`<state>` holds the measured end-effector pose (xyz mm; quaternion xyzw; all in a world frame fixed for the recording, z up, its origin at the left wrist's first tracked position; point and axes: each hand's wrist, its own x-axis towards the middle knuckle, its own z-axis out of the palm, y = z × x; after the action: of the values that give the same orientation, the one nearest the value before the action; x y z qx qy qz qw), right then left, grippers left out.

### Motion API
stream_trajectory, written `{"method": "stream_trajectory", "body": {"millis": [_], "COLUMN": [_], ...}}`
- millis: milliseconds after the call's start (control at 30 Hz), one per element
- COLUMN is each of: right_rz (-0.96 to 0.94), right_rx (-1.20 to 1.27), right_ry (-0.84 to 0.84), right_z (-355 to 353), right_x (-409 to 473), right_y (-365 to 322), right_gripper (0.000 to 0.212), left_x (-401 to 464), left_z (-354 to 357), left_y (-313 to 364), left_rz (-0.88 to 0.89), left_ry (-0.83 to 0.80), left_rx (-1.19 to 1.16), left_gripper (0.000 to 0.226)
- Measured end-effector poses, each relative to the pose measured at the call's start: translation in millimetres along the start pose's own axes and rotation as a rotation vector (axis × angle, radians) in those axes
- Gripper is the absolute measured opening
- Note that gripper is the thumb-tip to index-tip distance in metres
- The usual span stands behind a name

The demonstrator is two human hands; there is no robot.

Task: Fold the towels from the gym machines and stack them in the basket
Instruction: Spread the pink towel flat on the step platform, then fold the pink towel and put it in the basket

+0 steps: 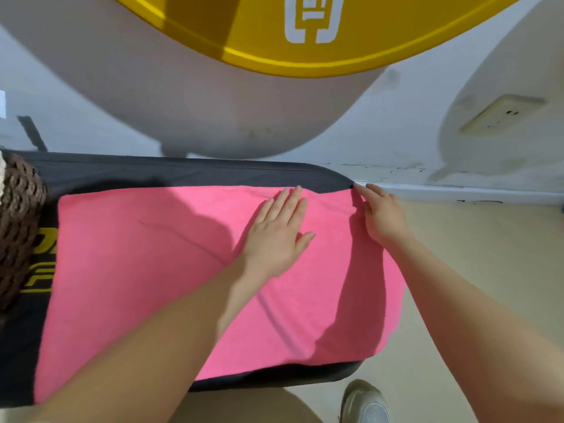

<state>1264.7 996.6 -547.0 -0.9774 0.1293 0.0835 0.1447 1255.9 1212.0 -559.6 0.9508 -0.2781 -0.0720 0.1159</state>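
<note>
A pink towel (137,270) lies spread on the black bench (183,172). The left hand (279,233) presses flat on it, fingers straight. The right hand (383,216) pinches the towel's far right corner.

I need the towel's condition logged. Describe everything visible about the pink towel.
The pink towel is soft, terry-like cloth spread nearly flat on the black padded bench, faintly creased, its right end drooping over the bench end. The left hand presses flat on it; the right hand pinches its far right corner.
</note>
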Motion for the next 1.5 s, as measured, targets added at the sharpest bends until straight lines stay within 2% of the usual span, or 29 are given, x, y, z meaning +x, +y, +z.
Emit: {"method": "stream_trajectory", "body": {"millis": [100,167,267,400,467,533,600,667,733,800,900,1000,1100,1167,1233,1300,1400,1500], "right_rz": [-0.034,0.032,0.089,0.188,0.092,-0.132,-0.353,-0.496,-0.571,-0.587,-0.545,-0.482,-0.423,-0.382,-0.361,-0.384,-0.427,-0.414], "right_rx": [-0.024,0.010,-0.064,0.054,0.059,0.034,0.071,0.095,0.068,0.031,-0.006,-0.097,-0.133,-0.066,-0.010,-0.057,-0.113,-0.134], "right_ry": [-0.003,0.066,0.073,0.154,0.183,0.174,0.048,-0.090,-0.185,-0.241,-0.248,-0.269,-0.338,-0.393,-0.387,-0.400,-0.403,-0.425], "right_z": [-3.0,-3.8,-5.3,-11.1,-2.5,13.6,28.0,39.3,47.5,58.7,67.9,60.2,55.1,57.5,61.4,65.0,68.5,69.2], "right_x": [10.0,13.5,14.6,6.1,-12.6,-49.2,-91.0,-124.8,-148.1,-164.8,-188.5,-207.3,-216.5,-216.0,-215.3,-214.3,-213.6,-215.1], "right_y": [6.5,4.8,-2.6,-11.1,-21.1,-47.3,-81.3,-115.8,-144.8,-166.6,-190.2,-204.0,-208.5,-205.9,-203.4,-201.8,-201.3,-202.7], "right_gripper": [0.037,0.023,0.012,0.018,0.038,0.052,0.058,0.060,0.058,0.052,0.049,0.038,0.035,0.033,0.033,0.039,0.046,0.044], "left_x": [5.3,4.1,3.1,-7.4,-20.1,-39.7,-69.8,-108.1,-148.3,-185.5,-230.0,-255.1,-257.9,-252.0,-249.4,-250.4,-255.6,-269.6], "left_z": [17.0,23.1,23.8,21.3,17.3,6.5,-2.3,-6.8,-12.7,-19.6,-31.7,-38.4,-36.9,-36.7,-36.0,-35.3,-37.8,-44.6], "left_y": [-2.7,-6.4,-10.0,-10.4,-14.8,-20.7,-30.5,-44.0,-59.6,-76.9,-100.0,-112.2,-114.1,-115.0,-116.7,-119.2,-126.5,-134.2], "left_rz": [0.018,0.047,0.070,0.060,0.048,0.026,-0.047,-0.130,-0.302,-0.574,-0.947,-1.313,-1.487,-1.521,-1.485,-1.435,-1.373,-1.340], "left_ry": [-0.036,-0.015,0.019,0.014,-0.001,-0.044,-0.074,-0.035,0.067,0.061,0.112,0.105,0.077,0.020,-0.068,-0.105,-0.063,0.038], "left_rx": [0.080,0.124,0.126,0.073,0.007,-0.069,-0.096,-0.096,-0.121,-0.155,-0.167,-0.294,-0.453,-0.511,-0.516,-0.505,-0.527,-0.554], "left_gripper": [0.077,0.068,0.064,0.064,0.064,0.065,0.066,0.060,0.051,0.051,0.055,0.061,0.063,0.058,0.046,0.041,0.040,0.033]}}
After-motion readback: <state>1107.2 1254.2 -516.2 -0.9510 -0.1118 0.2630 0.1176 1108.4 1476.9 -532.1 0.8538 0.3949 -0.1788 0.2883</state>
